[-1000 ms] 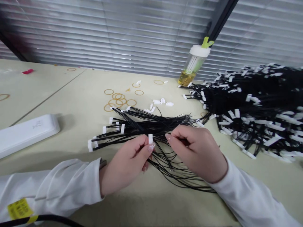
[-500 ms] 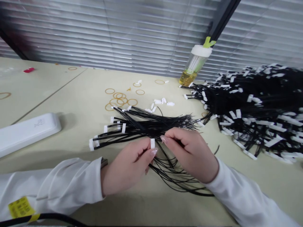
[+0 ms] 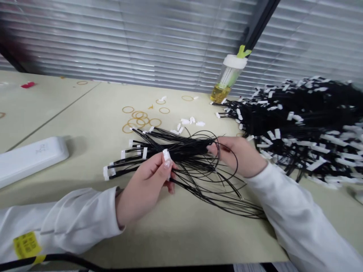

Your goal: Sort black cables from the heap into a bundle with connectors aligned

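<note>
My left hand pinches a small white connector on a black wire between thumb and fingers. My right hand is closed on thin black wires, which loop out around it. These wires run from a loose bundle of black wires with white connectors lying on the table under my hands. The connector ends fan out to the left of the bundle. Part of the bundle is hidden behind my left hand.
A large heap of black wires with white connectors lies at the right, close to my right hand. Rubber bands and loose white connectors lie behind the bundle. Further away are a bottle and a white plastic case.
My right hand has moved to the right, away from my left, and wires now loop around it. My left hand has raised its connector slightly up and left.
</note>
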A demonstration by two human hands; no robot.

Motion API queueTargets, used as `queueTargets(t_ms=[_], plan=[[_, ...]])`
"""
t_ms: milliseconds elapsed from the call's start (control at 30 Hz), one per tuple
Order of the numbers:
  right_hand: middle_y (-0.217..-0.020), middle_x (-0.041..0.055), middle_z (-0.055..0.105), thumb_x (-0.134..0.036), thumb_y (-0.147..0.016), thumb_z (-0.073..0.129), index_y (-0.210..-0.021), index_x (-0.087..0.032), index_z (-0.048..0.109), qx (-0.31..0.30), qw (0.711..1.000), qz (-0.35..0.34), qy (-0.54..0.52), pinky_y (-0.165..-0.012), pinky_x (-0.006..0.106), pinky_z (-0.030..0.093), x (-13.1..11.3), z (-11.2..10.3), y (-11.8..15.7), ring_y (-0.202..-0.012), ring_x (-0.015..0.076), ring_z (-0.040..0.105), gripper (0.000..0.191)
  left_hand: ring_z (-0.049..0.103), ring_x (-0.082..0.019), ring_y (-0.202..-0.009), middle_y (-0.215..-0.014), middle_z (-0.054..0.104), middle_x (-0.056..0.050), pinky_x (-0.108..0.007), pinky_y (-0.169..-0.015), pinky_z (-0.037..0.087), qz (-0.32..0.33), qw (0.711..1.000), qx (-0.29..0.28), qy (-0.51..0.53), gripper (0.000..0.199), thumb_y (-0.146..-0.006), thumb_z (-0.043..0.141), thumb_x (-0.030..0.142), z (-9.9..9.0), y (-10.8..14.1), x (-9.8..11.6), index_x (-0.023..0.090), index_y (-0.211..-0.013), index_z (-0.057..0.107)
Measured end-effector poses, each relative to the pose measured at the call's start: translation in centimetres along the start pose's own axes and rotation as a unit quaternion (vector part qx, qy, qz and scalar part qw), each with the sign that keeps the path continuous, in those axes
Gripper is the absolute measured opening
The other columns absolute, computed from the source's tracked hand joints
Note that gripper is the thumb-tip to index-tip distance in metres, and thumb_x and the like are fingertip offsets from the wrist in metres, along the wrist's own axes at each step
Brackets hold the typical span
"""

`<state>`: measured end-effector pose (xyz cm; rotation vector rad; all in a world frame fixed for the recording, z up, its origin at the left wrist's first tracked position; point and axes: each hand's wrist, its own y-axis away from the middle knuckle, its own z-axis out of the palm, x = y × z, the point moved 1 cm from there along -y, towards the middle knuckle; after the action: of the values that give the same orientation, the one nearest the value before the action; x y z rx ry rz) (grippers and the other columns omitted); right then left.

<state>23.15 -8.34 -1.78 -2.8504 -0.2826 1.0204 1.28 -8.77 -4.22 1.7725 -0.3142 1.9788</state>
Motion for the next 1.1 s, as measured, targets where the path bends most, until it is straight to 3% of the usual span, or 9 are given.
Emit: queueTargets(t_ms=[67, 200, 433, 600, 767, 833, 933, 1033, 1100], plan=[[-0.049, -0.0029, 0.049, -0.032, -0.075, 0.054, -0.061, -0.012, 0.058, -0.085, 0.995, -0.037, -0.031, -0.047, 0.017, 0.031, -0.1, 1.3, 0.0, -0.046, 0.0047, 0.038, 0.024, 0.048, -0.007, -0.055, -0.068, 0.047, 0.003, -0.02, -0.051, 0.046, 0.01, 1.0, 0.007, 0.009, 0.024, -0.084, 0.042, 0.037, 0.0, 0.0, 0.0, 0.016, -0.075, 0.049], [-0.054, -0.0028, 0.052, -0.032, -0.078, 0.049, -0.066, -0.013, 0.06, -0.171, 0.976, -0.085, -0.11, -0.047, 0.015, 0.034, -2.2, 3.5, 0.4, -0.049, 0.0043, 0.042, 0.025, 0.049, -0.008, -0.058, -0.07, 0.047, 0.003, -0.022, -0.052, 0.047, 0.022, 1.0, -0.001, -0.001, 0.023, -0.084, 0.043, 0.037, 0.0, -0.1, -0.1, 0.017, -0.076, 0.049], [-0.053, -0.0036, 0.049, -0.022, -0.078, 0.048, -0.059, -0.012, 0.051, -0.187, 0.955, -0.048, -0.224, -0.046, 0.015, 0.034, -5.0, 3.8, 0.5, -0.048, 0.0035, 0.041, 0.021, 0.048, -0.008, -0.055, -0.065, 0.047, 0.004, -0.021, -0.051, 0.045, 0.031, 0.998, -0.008, -0.058, 0.023, -0.083, 0.042, 0.038, 0.1, -0.2, 0.1, 0.017, -0.074, 0.047], [-0.052, -0.0051, 0.047, -0.02, -0.078, 0.049, -0.06, -0.013, 0.052, -0.217, 0.934, -0.037, -0.282, -0.045, 0.014, 0.033, -5.1, 3.9, 0.6, -0.047, 0.0026, 0.039, 0.019, 0.05, -0.01, -0.055, -0.063, 0.048, 0.004, -0.023, -0.054, 0.043, 0.043, 0.993, -0.011, -0.111, 0.022, -0.084, 0.042, 0.036, 0.0, 0.0, 0.3, 0.018, -0.073, 0.047], [-0.049, -0.0053, 0.044, -0.03, -0.078, 0.05, -0.068, -0.011, 0.055, -0.286, 0.903, 0.05, -0.317, -0.038, 0.015, 0.028, -4.7, 4.2, 0.7, -0.041, 0.0031, 0.036, 0.021, 0.05, -0.011, -0.057, -0.06, 0.051, 0.003, -0.023, -0.056, 0.04, 0.047, 0.982, -0.005, -0.183, 0.022, -0.085, 0.04, 0.034, -0.1, 0.2, 0.5, 0.018, -0.07, 0.046], [-0.049, -0.0049, 0.044, -0.031, -0.077, 0.05, -0.068, -0.011, 0.054, -0.282, 0.912, 0.063, -0.293, -0.038, 0.015, 0.028, -4.8, 4.2, 0.8, -0.041, 0.0033, 0.036, 0.022, 0.05, -0.011, -0.057, -0.06, 0.051, 0.003, -0.023, -0.056, 0.04, 0.042, 0.981, -0.001, -0.188, 0.022, -0.084, 0.04, 0.034, 0.0, 0.2, 0.5, 0.018, -0.071, 0.047], [-0.052, -0.004, 0.047, -0.024, -0.074, 0.049, -0.065, -0.013, 0.053, -0.237, 0.951, 0.031, -0.198, -0.041, 0.016, 0.029, -5.2, 4.0, 1.0, -0.044, 0.0037, 0.038, 0.016, 0.05, -0.011, -0.056, -0.062, 0.052, 0.003, -0.024, -0.056, 0.041, 0.036, 0.982, -0.001, -0.186, 0.022, -0.084, 0.041, 0.035, 0.0, 0.1, 0.5, 0.018, -0.073, 0.049], [-0.048, -0.0047, 0.046, -0.021, -0.069, 0.05, -0.061, -0.015, 0.052, -0.133, 0.99, -0.044, 0.021, -0.044, 0.018, 0.027, -5.4, 3.3, 1.2, -0.044, 0.0042, 0.036, 0.011, 0.051, -0.01, -0.055, -0.062, 0.051, 0.003, -0.023, -0.055, 0.042, 0.028, 0.982, 0.003, -0.185, 0.023, -0.084, 0.041, 0.037, 0.1, 0.1, 0.4, 0.018, -0.073, 0.049], [-0.048, -0.0037, 0.045, -0.02, -0.069, 0.049, -0.059, -0.016, 0.052, -0.043, 0.981, -0.076, 0.174, -0.047, 0.021, 0.025, -5.0, 2.2, 1.3, -0.045, 0.0056, 0.034, 0.011, 0.051, -0.01, -0.053, -0.063, 0.05, 0.003, -0.023, -0.053, 0.043, 0.008, 0.988, 0.011, -0.155, 0.024, -0.083, 0.042, 0.038, 0.1, -0.1, 0.3, 0.018, -0.074, 0.048]])
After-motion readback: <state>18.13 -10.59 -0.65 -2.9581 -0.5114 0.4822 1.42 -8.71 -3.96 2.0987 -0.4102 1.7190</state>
